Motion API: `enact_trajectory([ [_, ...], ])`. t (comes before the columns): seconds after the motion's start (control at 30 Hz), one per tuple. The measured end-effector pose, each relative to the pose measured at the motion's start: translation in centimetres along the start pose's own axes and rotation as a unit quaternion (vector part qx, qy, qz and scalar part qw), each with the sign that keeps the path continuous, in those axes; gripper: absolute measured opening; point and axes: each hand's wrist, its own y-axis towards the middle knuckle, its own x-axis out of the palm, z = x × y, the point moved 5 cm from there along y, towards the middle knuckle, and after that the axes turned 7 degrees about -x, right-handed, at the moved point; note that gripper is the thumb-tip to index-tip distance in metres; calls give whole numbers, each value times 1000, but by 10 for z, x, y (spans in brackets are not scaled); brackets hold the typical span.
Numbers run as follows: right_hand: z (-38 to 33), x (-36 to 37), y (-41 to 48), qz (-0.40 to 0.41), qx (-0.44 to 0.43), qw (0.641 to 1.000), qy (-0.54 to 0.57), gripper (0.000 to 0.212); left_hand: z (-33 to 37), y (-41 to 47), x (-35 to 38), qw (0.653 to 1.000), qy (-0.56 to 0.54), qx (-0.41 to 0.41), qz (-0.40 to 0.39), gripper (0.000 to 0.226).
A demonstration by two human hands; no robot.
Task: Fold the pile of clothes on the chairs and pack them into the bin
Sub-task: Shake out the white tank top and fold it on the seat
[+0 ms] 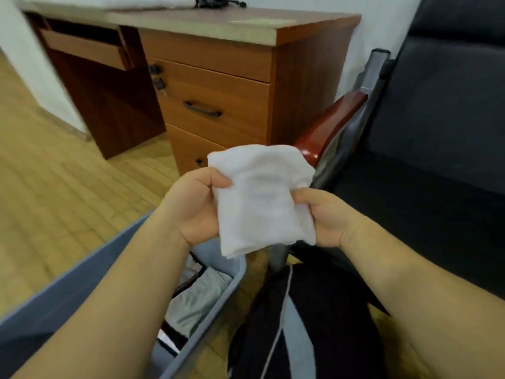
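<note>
We see a folded white cloth held up in the air between both hands, above the far right corner of the bin. The left hand grips the cloth's left edge, thumb on the front and fingers curled behind it. The right hand pinches the cloth's right edge lower down, thumb pressed on the front. The two hands are close together, with only the cloth between them.

The bin is grey and sits below our forearms. Inside it, against its right wall, lie pale grey clothes. We cannot tell how many pieces there are.

Just right of the bin lies a dark garment with a white cord across it. A dark chair stands to the right, and its red armrest is just behind the cloth.

Beyond the hands is a wooden desk with drawers in its front. Something black lies at the desk's back edge, too blurred to name. The floor is pale wood
</note>
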Motion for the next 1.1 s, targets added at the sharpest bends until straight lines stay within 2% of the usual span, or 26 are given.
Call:
enact_trajectory([
  [0.07, 16, 31, 34, -31, 34, 998, -50, 51, 3, -10, -47, 998, -34, 14, 56, 67],
  [0.17, 38, 64, 82, -48, 75, 981, -174, 43, -5, -20, -114, 984, -87, 25, 152, 64],
  [0.27, 74, 92, 131, -66, 144, 936, -315, 46, -27, -26, -189, 958, -117, 5, 262, 64],
  [0.4, 131, 113, 177, -96, 205, 877, -425, 54, -66, -23, -264, 909, -117, -56, 395, 50],
  [0.5, 170, 121, 212, -115, 223, 834, -492, 67, -87, -10, -301, 890, -119, -51, 438, 42],
  [0.53, 183, 120, 227, -125, 215, 816, -521, 70, -92, -3, -312, 889, -113, -43, 443, 40],
  [0.63, 210, 120, 266, -135, 185, 769, -596, 96, -100, 11, -342, 874, -35, -58, 481, 38],
  [0.67, 210, 123, 268, -137, 177, 746, -627, 95, -99, 12, -348, 861, 7, -72, 503, 47],
  [0.73, 207, 126, 270, -141, 148, 695, -689, 74, -99, 12, -354, 835, 88, -97, 535, 63],
  [0.77, 207, 126, 269, -145, 142, 678, -706, 68, -99, 12, -354, 827, 120, -95, 540, 63],
  [0.9, 186, 125, 248, -196, 113, 638, -736, 74, -90, 19, -328, 834, 196, -66, 512, 67],
  [1.1, 115, 101, 187, -200, 84, 684, -696, 86, -70, 43, -239, 849, 346, 12, 400, 55],
])
